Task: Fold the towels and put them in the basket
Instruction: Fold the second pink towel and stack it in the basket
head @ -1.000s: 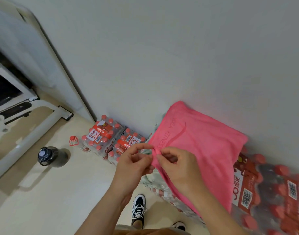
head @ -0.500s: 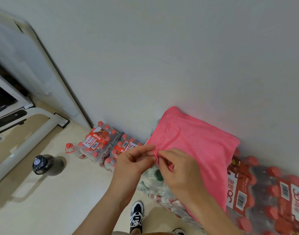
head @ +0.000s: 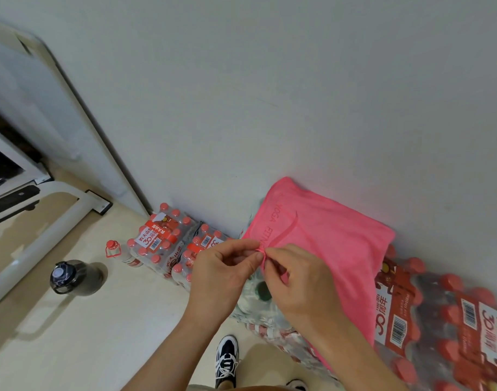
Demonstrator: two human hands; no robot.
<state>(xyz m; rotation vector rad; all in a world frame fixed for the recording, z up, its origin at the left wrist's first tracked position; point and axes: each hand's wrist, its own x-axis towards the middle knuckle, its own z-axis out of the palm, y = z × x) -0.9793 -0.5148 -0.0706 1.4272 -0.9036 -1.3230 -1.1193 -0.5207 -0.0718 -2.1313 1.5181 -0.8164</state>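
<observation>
A pink towel [head: 329,246] with stitched lettering lies spread over stacked packs of bottled water against the white wall. My left hand [head: 221,275] and my right hand [head: 298,283] meet at the towel's near left edge, and both pinch the thin pink hanging loop there between thumb and fingertips. My right forearm covers the towel's lower part. No basket is in view.
Shrink-wrapped water packs with red caps [head: 444,320] fill the right side under the towel. Two more packs [head: 168,241] and a single bottle [head: 120,253] stand on the floor by the wall. A dark flask [head: 72,277] stands at the left, near a white metal frame [head: 30,244]. My shoe [head: 227,359] is below.
The view has shifted slightly. My fingertips have closed tighter together on the towel's loop at its left edge; the towel itself lies as before.
</observation>
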